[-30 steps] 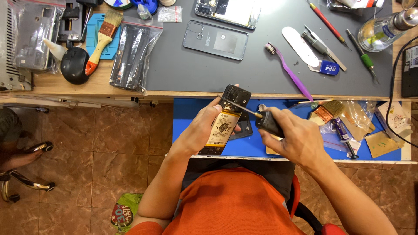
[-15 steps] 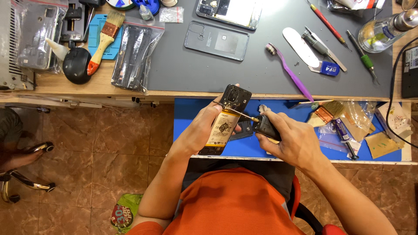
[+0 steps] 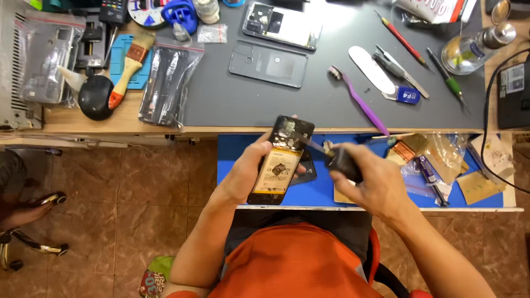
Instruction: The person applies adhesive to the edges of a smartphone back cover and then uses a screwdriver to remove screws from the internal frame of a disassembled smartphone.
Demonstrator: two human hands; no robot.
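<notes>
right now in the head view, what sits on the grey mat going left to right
bag of dark parts → phone back cover → purple toothbrush → white pry tool → green screwdriver → glass bottle

Both bare forearms reach forward from the torso and converge above the lap. The left hand (image 3: 251, 172) is cupped, fingers wrapped in a grip, thumb on top. The right hand (image 3: 369, 177) is closed in a fist-like grip, knuckles up, wrist slightly bent inward
</notes>
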